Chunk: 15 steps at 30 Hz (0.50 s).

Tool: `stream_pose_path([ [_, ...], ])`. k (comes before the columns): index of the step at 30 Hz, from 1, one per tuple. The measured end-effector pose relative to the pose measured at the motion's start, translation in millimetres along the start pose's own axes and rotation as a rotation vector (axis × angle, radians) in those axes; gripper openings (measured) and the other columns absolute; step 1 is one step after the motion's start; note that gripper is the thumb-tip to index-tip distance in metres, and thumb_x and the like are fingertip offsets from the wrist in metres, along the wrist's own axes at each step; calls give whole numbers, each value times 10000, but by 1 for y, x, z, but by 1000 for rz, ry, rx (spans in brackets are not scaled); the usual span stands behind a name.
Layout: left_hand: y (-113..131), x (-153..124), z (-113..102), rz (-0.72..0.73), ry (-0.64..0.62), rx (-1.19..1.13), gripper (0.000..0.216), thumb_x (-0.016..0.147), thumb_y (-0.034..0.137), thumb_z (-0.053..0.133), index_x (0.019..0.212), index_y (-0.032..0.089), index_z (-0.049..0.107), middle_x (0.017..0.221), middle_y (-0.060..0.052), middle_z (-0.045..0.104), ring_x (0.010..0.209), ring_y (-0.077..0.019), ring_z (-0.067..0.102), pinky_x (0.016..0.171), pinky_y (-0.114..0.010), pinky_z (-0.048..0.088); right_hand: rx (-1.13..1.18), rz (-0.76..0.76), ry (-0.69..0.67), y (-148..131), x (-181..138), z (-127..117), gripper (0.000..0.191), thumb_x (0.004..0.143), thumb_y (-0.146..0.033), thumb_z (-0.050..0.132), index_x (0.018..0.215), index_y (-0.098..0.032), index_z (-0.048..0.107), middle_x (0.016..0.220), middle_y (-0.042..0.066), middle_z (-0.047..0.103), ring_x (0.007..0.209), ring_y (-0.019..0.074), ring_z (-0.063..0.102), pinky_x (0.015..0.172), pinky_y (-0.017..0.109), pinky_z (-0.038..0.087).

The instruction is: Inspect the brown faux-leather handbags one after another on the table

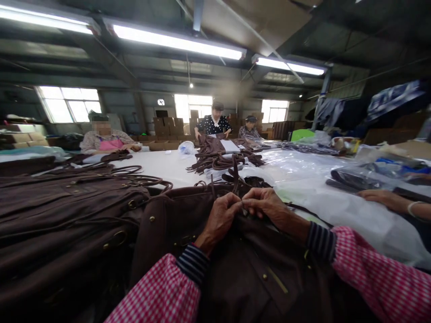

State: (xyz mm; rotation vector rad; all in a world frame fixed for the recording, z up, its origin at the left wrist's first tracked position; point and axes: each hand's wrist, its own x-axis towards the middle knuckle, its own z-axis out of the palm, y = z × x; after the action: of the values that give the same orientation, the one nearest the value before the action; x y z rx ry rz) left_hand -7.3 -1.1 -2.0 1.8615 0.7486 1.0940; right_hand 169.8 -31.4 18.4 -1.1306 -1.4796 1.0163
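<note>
A dark brown garment [188, 233] with brass snaps lies in front of me. My left hand [220, 220] and my right hand [266, 206] meet at its far edge, both closed in a pinch on a thin brown drawstring [235, 177] that rises from between the fingers. The fingertips touch each other over the cord. Both my sleeves are pink-checked with striped cuffs.
A stack of similar brown garments [63, 211] lies to my left. Clear plastic bags [336, 197] cover the white table to the right, where another person's hand [384, 199] rests. Three people work at the far side by a pile of brown garments [222, 154].
</note>
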Motion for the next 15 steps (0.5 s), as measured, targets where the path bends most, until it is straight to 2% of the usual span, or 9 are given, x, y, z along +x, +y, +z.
stream_pose_path([
  [3,7,-3,-2,117,-32,154,149,948,312,594,980,191,676,966,-15,697,907,-168,628,813,-262,459,-83,-41,54,-13,0,-23,334,754,-431,770,908,-139,718,628,-15,645,462,72,462,419,199,322],
  [5,14,-6,-5,200,-79,292,184,960,283,596,1129,236,650,1111,-15,687,1013,-177,628,895,-289,453,-172,-46,115,-18,-3,-48,352,763,-444,755,939,-142,722,670,-2,657,507,92,497,440,209,355],
  [7,24,-9,-9,270,-150,490,192,974,282,588,1159,274,640,1165,-3,676,1058,-186,615,939,-331,433,-297,4,95,-15,-12,-77,362,769,-460,737,937,-139,739,757,35,695,616,141,582,493,233,414],
  [9,36,-14,-12,323,-223,696,142,989,301,570,1100,293,657,1174,12,680,1083,-199,599,969,-382,409,-415,62,-27,-4,-24,-100,398,769,-473,737,988,-142,761,905,75,738,791,212,655,621,282,497],
  [11,50,-19,-11,359,-286,839,125,976,284,572,1066,298,657,1186,17,680,1114,-212,579,1010,-427,388,-491,86,-130,13,-37,-113,490,759,-504,755,1113,-165,760,1095,96,743,998,286,663,817,349,527],
  [13,61,-24,-6,371,-319,940,205,902,206,610,1085,293,638,1224,5,667,1172,-233,548,1077,-478,353,-538,100,-130,28,-48,-117,611,740,-556,772,1234,-200,727,1243,99,708,1157,345,614,968,400,489],
  [15,69,-27,3,386,-320,1048,346,791,113,609,1099,270,622,1344,-28,614,1304,-282,466,1154,-550,269,-559,104,-103,38,-56,-118,704,730,-602,773,1322,-233,681,1344,93,662,1258,379,556,1045,428,449],
])
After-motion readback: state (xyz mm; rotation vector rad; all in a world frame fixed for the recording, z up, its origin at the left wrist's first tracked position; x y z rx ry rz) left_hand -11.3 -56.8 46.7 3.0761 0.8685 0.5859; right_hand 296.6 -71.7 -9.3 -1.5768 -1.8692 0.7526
